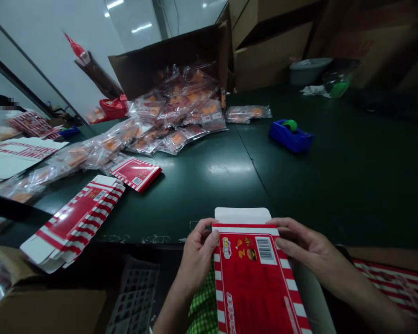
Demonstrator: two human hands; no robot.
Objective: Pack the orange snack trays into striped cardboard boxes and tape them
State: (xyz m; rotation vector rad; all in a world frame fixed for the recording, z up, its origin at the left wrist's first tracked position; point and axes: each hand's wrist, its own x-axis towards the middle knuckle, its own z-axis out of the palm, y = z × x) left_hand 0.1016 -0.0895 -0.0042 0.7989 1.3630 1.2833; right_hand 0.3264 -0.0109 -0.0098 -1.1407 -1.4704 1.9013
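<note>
My left hand (pixel 198 253) and my right hand (pixel 310 246) hold a flattened red-and-white striped carton (pixel 254 283) upright by its side edges, near the table's front edge. Its white flap (pixel 243 215) stands at the top, and its lower end is out of view. A stack of flat striped cartons (pixel 75 222) lies to my left on the dark green table (pixel 209 195). Beyond it lies a smaller red carton pile (pixel 135 174). Clear plastic bags of orange items (pixel 181 111) spill across the table from a tipped cardboard box (pixel 167 60).
A blue tape dispenser (pixel 290 137) stands on the table to the right. A grey basin (pixel 310 72) and stacked cardboard boxes (pixel 271 46) are at the back. A person (pixel 7 106) is at the far left. Below the table are a grey plastic crate (pixel 132 297) and striped cartons (pixel 393 287).
</note>
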